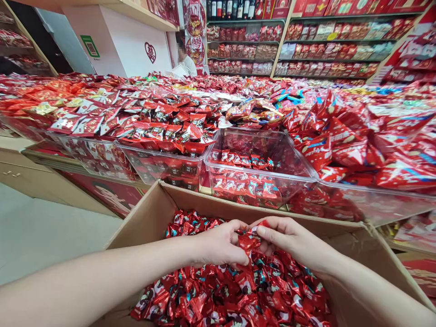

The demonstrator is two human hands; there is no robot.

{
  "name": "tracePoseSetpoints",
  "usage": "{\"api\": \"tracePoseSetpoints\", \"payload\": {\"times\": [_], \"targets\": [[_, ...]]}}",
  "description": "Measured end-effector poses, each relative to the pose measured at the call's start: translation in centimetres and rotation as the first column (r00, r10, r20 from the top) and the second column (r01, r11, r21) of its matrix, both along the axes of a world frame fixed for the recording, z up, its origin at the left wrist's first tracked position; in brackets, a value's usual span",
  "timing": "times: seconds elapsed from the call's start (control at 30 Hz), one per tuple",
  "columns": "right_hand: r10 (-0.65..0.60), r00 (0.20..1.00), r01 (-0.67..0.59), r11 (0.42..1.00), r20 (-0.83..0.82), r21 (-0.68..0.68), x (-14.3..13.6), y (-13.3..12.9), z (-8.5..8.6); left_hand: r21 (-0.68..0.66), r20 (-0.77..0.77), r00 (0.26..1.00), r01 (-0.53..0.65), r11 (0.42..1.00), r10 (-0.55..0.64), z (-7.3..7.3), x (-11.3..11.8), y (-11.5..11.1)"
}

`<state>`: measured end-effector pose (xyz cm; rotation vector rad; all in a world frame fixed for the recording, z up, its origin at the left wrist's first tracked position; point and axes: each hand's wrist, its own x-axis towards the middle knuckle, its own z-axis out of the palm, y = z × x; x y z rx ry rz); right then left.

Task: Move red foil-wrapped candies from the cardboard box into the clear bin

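Both my hands are over an open cardboard box [204,203] filled with red-wrapped candies [218,295]. My left hand [220,243] reaches in from the left, its fingers and thumb curled around a red candy [250,240]. My right hand [289,236] comes from the other side and pinches a red wrapper between thumb and fingers, close to the left fingertips. Whether both hands grip the same piece, I cannot tell. Just beyond the box stands a clear plastic bin [262,172] with rows of small red candies [238,184] in its lower part.
Heaped clear bins flank it: dark-red packets [170,131] on the left, larger red pouches [340,145] on the right. Shelves [282,41] of packaged goods line the back wall. A white pillar [112,41] rises at the back left. Grey floor [61,227] shows at left.
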<state>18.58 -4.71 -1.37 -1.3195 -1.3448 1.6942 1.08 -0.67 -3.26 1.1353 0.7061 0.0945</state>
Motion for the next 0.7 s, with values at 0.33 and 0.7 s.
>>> {"api": "tracePoseSetpoints", "payload": {"times": [0.33,0.7], "targets": [[0.007,0.995,-0.026,0.981,0.101,0.195,0.1,-0.3,-1.0,0.222,-0.113,0.993,0.062,0.973,-0.038,0.8,0.1,-0.3],[-0.278,0.884,-0.052,0.74,0.376,0.671,-0.2,-0.3,7.0,0.397,-0.138,0.974,0.222,0.891,-0.181,0.6,-0.6,-0.1]]}}
